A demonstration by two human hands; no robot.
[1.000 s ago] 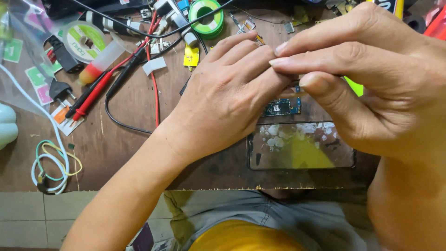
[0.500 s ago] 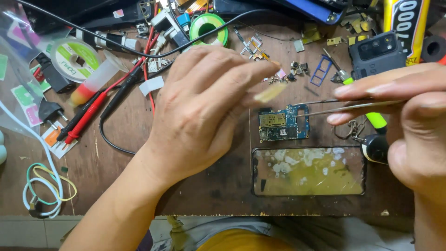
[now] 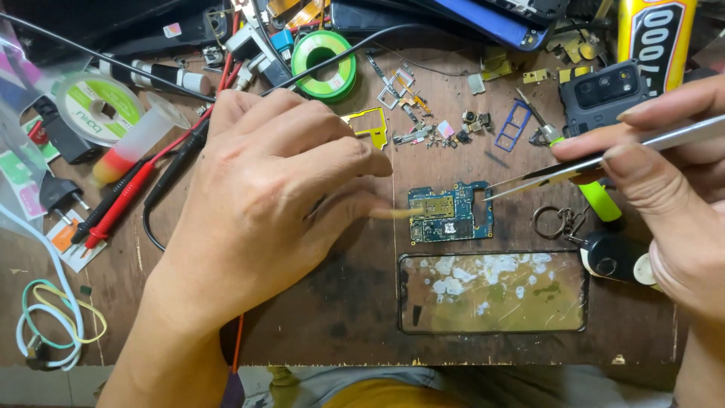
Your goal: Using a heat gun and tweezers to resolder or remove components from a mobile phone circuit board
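A small blue phone circuit board [image 3: 451, 213] lies on the worn wooden bench [image 3: 340, 302]. My left hand [image 3: 264, 204] rests palm down beside it, one fingertip pressing on the board's left edge. My right hand [image 3: 657, 189] pinches metal tweezers [image 3: 574, 168], whose tips touch the board's upper right corner. Just below the board lies a phone screen panel [image 3: 492, 292] with patchy white residue.
Red and black probe leads [image 3: 128, 196], a green solder spool [image 3: 325, 64], a tape roll [image 3: 98, 109], a yellow-and-black tube [image 3: 657, 38], a dark camera cover [image 3: 604, 94], a key ring [image 3: 555, 223] and small loose metal parts [image 3: 423, 125] crowd the bench. Coiled cables [image 3: 45, 325] sit at left.
Both hands were joined above the board; they have parted. My left hand has settled flat with a finger on the board, and my right hand has swung right, bringing the tweezer tips onto it.
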